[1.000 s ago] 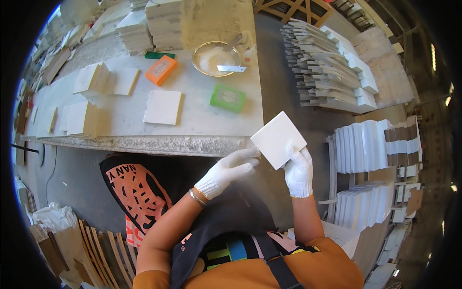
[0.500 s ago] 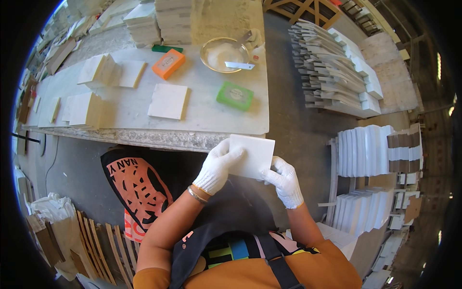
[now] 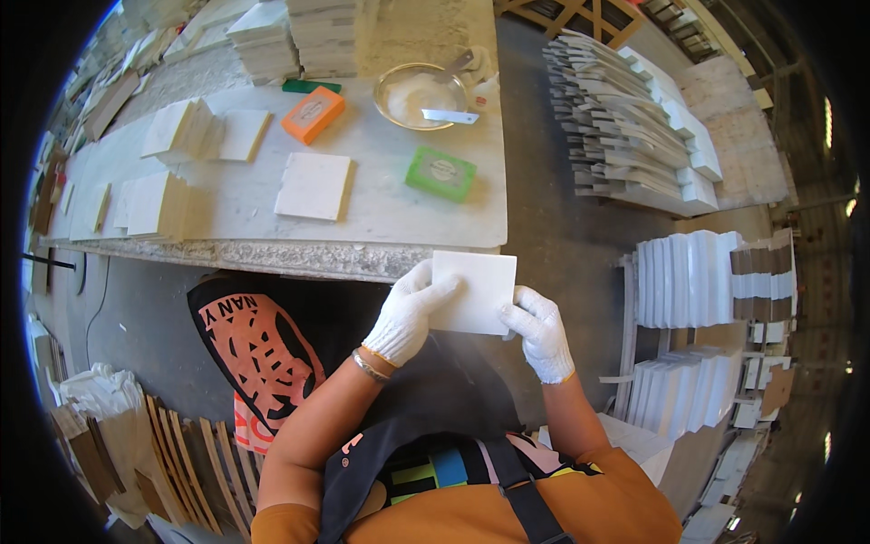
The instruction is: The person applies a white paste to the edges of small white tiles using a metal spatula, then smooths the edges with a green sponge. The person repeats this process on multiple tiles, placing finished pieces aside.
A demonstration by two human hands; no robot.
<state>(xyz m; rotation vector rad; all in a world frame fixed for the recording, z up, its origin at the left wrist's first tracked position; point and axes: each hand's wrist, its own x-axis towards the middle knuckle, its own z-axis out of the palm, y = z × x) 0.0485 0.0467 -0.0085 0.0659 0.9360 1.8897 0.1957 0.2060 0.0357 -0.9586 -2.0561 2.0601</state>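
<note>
A square white stone tile (image 3: pixel 478 288) is held level just off the table's front edge. My left hand (image 3: pixel 407 313), in a white knit glove, grips its left side, thumb flat on the upper face. My right hand (image 3: pixel 540 331), gloved too, pinches the tile's lower right edge with thumb and bent fingers; whatever lies under those fingers is hidden. On the table are another white tile (image 3: pixel 313 187), a green block (image 3: pixel 440 174), an orange block (image 3: pixel 314 115) and a metal bowl (image 3: pixel 391 113) of white paste with a putty knife (image 3: pixel 450 116) across its rim.
The marble-topped table (image 3: pixel 381 208) has a rough stone front edge. Small tile stacks (image 3: pixel 156 205) stand on its left, taller ones (image 3: pixel 323 41) at the back. Stacked slabs (image 3: pixel 625 127) and white panels (image 3: pixel 686 281) line the right. Wooden strips (image 3: pixel 186 462) lean at lower left.
My right hand has shifted slightly up and to the right along the tile's edge. The left hand keeps its grip, and the tile stays nearly in place.
</note>
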